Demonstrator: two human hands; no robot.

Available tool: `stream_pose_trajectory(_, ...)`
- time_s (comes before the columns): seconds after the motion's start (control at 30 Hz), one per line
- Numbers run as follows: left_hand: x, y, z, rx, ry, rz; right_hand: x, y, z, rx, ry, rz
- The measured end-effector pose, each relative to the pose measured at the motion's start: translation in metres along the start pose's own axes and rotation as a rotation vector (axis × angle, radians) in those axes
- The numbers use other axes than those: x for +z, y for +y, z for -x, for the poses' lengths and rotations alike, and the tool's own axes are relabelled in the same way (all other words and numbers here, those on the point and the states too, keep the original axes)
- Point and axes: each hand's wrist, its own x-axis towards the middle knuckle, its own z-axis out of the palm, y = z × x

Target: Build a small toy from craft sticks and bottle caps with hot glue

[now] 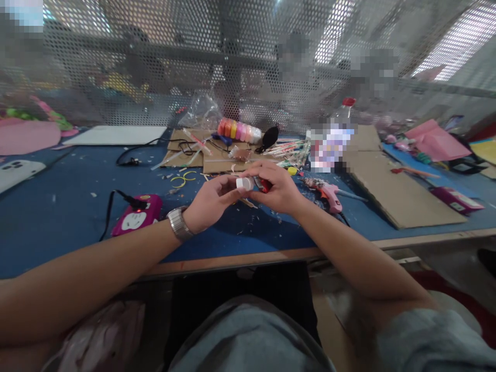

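My left hand (209,203), with a silver watch at its wrist, has its fingers closed on a small white-capped clear container (245,184). My right hand (277,188) meets it at the middle of the blue table, its fingers bent round a small red and metal object (264,184). The far end of the container lies close to the right fingers. A yellow cap (292,170) rests just beyond my right hand. The pink glue gun (329,195) lies to the right of that hand.
A purple power strip (153,207) with a plugged-in cord sits left. Behind the hands are cardboard (178,157), paint pots (238,130) and sticks. A bottle (335,134) stands back right, beside large cardboard (403,196). The table's front edge (240,261) is near.
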Motion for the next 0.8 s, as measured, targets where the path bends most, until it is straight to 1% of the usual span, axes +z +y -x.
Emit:
stream_pose_trajectory(0.1,-0.0007,-0.0002,0.0001,0.008,-0.002,-0.017,0.0001,-0.0014,0.0013,-0.036,0.005,-0.028)
stream_pose_trajectory(0.27,-0.0007,-0.0002,0.0008,0.040,0.007,-0.011,-0.0015,-0.0084,0.0019,0.065,0.037,-0.045)
stream_pose_trajectory(0.47,0.0000,-0.0033,0.0015,0.037,-0.020,0.014,-0.0001,-0.0047,0.0014,-0.048,0.043,-0.022)
stream_pose_trajectory(0.67,0.0004,-0.0032,0.0020,0.021,-0.048,0.028,0.0028,-0.0035,0.0035,-0.097,0.063,-0.031)
stream_pose_trajectory(0.8,0.0015,-0.0026,0.0026,0.016,-0.056,0.051,0.0024,-0.0037,0.0039,-0.090,0.060,-0.023)
